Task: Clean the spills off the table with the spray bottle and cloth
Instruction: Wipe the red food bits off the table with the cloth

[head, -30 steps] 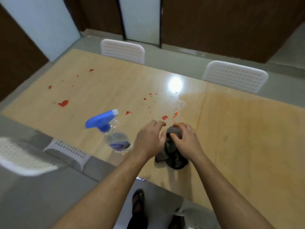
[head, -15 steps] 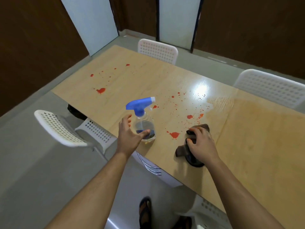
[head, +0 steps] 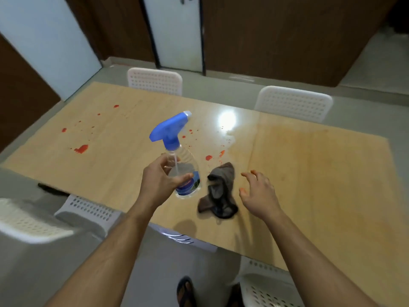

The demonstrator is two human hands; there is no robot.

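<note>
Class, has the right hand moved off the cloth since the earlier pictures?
Yes. The right hand has lifted off the cloth and now hovers open just right of it.

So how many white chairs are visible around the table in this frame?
5. Two at the far side, two at the near left, and one at the near right. Others may be out of frame.

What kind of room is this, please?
Probably a dining or meeting room: a long wooden table with white perforated chairs around it, and dark wood panelling with a white door behind.
</note>
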